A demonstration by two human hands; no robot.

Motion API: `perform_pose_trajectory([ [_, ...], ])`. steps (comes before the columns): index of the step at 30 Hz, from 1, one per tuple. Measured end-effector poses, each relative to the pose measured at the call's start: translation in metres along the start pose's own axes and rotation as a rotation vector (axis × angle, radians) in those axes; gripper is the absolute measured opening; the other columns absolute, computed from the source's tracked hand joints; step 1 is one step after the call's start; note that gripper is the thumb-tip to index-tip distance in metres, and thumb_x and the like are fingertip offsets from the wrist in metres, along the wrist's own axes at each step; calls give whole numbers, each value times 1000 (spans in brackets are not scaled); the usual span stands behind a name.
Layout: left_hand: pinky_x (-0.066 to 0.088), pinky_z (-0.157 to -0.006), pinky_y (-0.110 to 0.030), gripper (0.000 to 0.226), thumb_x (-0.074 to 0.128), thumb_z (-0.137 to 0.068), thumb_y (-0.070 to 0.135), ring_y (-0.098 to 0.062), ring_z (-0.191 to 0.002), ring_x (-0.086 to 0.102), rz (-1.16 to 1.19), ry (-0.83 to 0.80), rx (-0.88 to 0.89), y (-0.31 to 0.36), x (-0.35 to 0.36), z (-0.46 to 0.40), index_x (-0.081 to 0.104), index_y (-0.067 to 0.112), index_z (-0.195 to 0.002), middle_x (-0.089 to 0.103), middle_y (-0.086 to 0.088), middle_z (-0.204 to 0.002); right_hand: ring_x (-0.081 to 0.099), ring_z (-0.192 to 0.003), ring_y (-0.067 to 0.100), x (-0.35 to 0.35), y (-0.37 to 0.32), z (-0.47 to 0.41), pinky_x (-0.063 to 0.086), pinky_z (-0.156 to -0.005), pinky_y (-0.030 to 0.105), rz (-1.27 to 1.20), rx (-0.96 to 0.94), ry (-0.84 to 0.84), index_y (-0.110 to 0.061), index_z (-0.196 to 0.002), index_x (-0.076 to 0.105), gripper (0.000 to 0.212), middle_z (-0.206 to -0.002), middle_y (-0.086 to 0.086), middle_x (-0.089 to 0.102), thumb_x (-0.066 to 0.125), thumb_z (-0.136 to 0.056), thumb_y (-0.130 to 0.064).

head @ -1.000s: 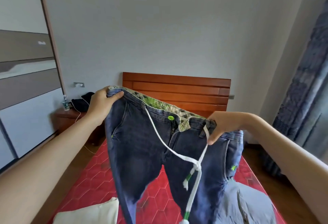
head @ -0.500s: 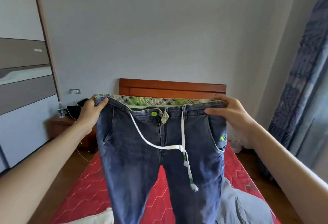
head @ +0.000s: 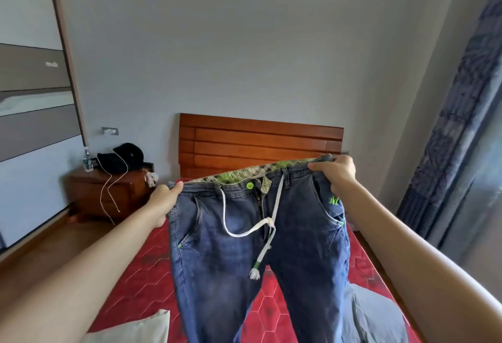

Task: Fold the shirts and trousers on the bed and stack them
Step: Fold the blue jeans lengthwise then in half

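At centre frame, above the red bed [head: 141, 274], the jeans [head: 244, 239] hang spread by the waistband; the left hand [head: 163, 201] and right hand [head: 335, 170] pinch its corners with curled fingers, likely so the legs drop straight for folding

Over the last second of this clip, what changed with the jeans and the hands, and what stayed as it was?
The jeans went from slack and tilted to stretched flat at the waistband and held lower. The right hand slid from near the fly to the waistband's outer corner. The left hand kept gripping its corner. The grey garment and white garment stayed on the bed.
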State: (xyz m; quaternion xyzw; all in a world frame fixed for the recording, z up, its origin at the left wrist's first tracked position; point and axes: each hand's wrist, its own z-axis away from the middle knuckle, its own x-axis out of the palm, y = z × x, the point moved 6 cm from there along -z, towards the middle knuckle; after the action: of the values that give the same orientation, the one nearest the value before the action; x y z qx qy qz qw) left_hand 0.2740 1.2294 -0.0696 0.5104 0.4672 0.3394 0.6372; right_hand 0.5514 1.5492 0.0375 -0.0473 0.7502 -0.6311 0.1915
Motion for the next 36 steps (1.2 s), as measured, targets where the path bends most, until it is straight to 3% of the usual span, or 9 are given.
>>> perform_pose_trajectory([
  [5,43,-92,-38,41,50,-99,38,-34,-114,56,133,18,-6,19,36,20,57,-1,-109,59,-17,-115,67,-73,23,44,18,30,59,-74,39,-36,53,8,-9,-68,61,28,-84,12,71,88,-65,-17],
  [8,46,-94,-42,28,51,-98,41,-29,-104,61,187,-29,108,44,52,39,57,17,-84,65,-10,-100,66,-75,19,70,4,66,58,-74,36,-103,-49,-22,-6,-86,67,35,-85,7,71,88,-62,-20],
  [12,50,-97,-43,19,47,-101,29,-24,-105,65,332,-150,281,69,78,71,63,18,-103,68,-10,-111,67,-83,6,111,-18,127,52,-72,16,-174,-281,-219,-16,-101,65,38,-91,-5,71,83,-68,-13],
  [14,47,-99,-52,25,44,-103,27,-29,-109,64,415,-156,289,71,79,81,59,12,-115,66,-14,-116,68,-88,5,125,-25,149,54,-76,21,-225,-364,-320,-16,-100,68,28,-93,-6,72,76,-76,-5],
  [19,48,-99,-52,51,69,-82,49,-30,-107,65,501,-214,295,61,62,92,63,11,-114,69,-14,-112,62,-98,-7,133,-22,166,46,-86,11,-107,-521,-479,-16,-118,66,39,-104,-12,70,59,-85,5],
  [24,48,-101,-46,34,71,-86,19,-21,-106,66,389,-128,343,54,45,89,62,8,-117,69,-8,-113,64,-108,11,135,-18,158,50,-94,24,-54,-541,-737,-4,-117,64,46,-114,8,68,47,-84,22],
  [29,42,-98,-20,30,65,-90,14,-1,-111,58,136,-194,554,62,37,96,54,27,-115,63,10,-116,69,-88,9,92,-44,105,55,-83,28,103,-729,-390,-18,-97,74,24,-95,-4,74,62,-87,0],
  [32,39,-88,-4,31,63,-91,11,11,-104,56,25,-211,644,65,36,102,52,33,-110,63,17,-109,67,-92,15,96,-46,97,50,-81,28,346,-818,-495,-20,-106,72,22,-103,-9,72,60,-93,-9],
  [36,43,-83,-6,31,63,-90,5,11,-96,59,-2,-112,685,56,32,103,52,29,-107,64,16,-103,67,-82,8,85,-33,113,50,-72,23,345,-902,-467,-17,-105,74,18,-95,-9,73,59,-95,-14],
])
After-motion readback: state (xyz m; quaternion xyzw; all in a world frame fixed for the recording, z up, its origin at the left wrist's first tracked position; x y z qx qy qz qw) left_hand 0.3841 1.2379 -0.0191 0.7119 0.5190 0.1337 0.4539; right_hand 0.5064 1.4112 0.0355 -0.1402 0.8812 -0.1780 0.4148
